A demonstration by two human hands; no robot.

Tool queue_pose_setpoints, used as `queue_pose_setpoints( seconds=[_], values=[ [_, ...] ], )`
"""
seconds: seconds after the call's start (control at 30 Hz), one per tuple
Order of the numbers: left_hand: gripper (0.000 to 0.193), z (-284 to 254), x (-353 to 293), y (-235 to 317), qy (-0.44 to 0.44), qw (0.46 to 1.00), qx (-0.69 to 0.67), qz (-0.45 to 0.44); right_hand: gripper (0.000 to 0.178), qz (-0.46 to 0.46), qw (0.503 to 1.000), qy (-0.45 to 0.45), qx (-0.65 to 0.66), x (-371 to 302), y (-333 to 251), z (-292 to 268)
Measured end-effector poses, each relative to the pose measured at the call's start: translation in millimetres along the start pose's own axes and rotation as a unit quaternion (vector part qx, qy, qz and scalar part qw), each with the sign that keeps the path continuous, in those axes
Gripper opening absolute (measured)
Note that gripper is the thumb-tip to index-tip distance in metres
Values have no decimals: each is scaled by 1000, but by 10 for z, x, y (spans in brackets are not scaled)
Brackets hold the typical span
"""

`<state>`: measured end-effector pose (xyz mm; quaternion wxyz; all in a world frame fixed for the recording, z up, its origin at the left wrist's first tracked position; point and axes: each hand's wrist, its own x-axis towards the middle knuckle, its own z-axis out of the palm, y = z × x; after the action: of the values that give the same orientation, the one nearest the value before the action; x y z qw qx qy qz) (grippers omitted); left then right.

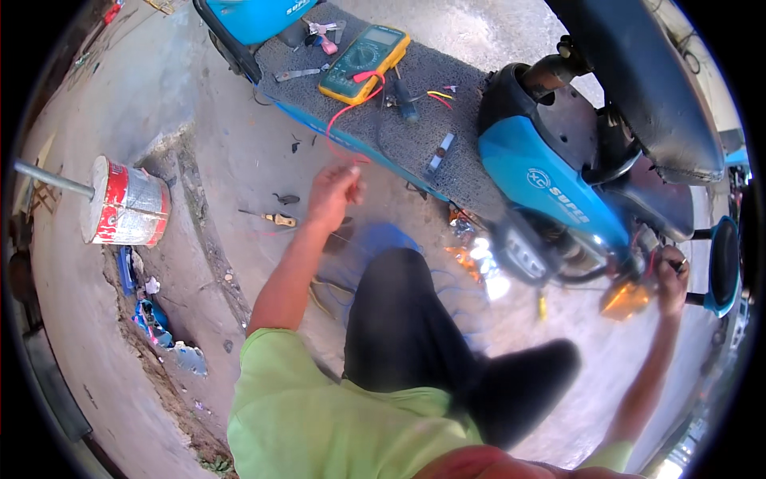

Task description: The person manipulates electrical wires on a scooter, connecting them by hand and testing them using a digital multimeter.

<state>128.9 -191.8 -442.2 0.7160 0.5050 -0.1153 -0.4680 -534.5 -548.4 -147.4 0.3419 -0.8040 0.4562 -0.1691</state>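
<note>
My left hand (333, 195) is closed in a pinch beside the scooter's footboard (319, 112). The red test lead (335, 120) runs from the yellow-edged multimeter (365, 62) down to its fingertips. Far to the right, my right hand (673, 275) is closed at the rear of the blue electric scooter (550, 180), next to an orange lamp (626, 300) and some thin wires. Something small and dark shows between its fingers, too small to name. On the footboard lie a dark-handled screwdriver (405, 100) and a small blue-and-white piece (440, 153).
Keys (323, 32) and a flat metal tool (297, 74) lie beside the multimeter. A yellow-handled screwdriver (275, 218) is on the ground. To the left stands a red-and-white bucket (132, 203) with a pole. The black seat (646, 88) overhangs the scooter body.
</note>
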Motion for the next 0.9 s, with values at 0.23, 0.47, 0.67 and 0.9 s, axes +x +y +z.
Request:
queue_pose_setpoints(
  seconds=[0.23, 0.47, 0.67, 0.9],
  values=[
    [34, 310, -449, 1717, -136, 961, -155, 185, 25, -11, 1000, -16, 17, 38, -248, 129],
    [28, -182, -496, 877, -14, 959, 273, 69, 46, -48, 997, 65, -13, 73, -418, 492],
    [26, -358, -880, 795, 15, 855, 491, 165, 46, -28, 999, 45, 4, 132, -111, 359],
    [20, -51, -1172, 1337, 160, 727, 626, 230, 19, -54, 994, -87, 31, 143, -151, 296]
  ],
)
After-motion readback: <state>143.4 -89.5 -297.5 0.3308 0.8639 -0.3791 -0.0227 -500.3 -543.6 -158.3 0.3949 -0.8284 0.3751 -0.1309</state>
